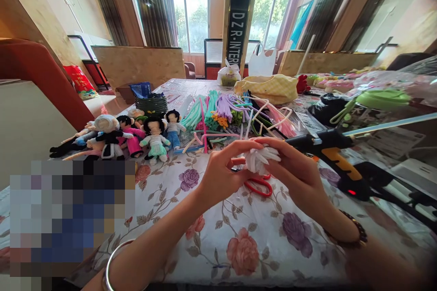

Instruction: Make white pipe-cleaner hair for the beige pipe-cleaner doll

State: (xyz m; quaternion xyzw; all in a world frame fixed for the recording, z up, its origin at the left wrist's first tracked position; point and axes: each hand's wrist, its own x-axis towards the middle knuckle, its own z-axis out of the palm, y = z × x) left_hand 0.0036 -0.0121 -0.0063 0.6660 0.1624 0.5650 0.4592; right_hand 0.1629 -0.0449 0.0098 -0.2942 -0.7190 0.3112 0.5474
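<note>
Both hands meet above the table (211,245), which wears a flower-print cloth. Between them is a small white fuzzy pipe-cleaner flower (260,159). My left hand (221,175) pinches its left side with curled fingers. My right hand (293,170) wraps round it from the right and above. Red-handled scissors (260,187) lie on the cloth just under the hands, partly hidden by them.
A black and orange glue gun (336,157) stands right of my right hand. Behind the hands lies a heap of coloured pipe cleaners (221,116). Several small dolls (136,136) sit at the left. A yellow checked bag (269,88) and wrapped goods (385,95) lie farther back.
</note>
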